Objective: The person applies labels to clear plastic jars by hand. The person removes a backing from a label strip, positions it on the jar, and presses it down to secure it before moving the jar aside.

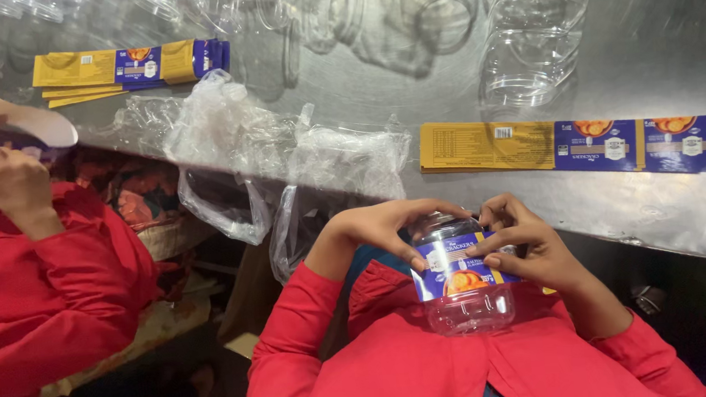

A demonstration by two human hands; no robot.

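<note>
A clear plastic jar point(470, 307) lies against my red shirt, below the table edge. A blue and yellow paper label point(460, 276) wraps around its middle. My left hand point(381, 228) curls over the jar's top left side, thumb pressing on the label. My right hand point(527, 241) grips the jar's right side, fingers on the label's edge. Both hands hold the same jar.
A metal table point(598, 75) carries a stack of flat labels point(570, 147) in front of me, another label stack point(131, 69) at far left, several clear jars point(530, 34) and crumpled plastic bags point(281, 149). A co-worker's hand point(6, 173) in a red sleeve is at left.
</note>
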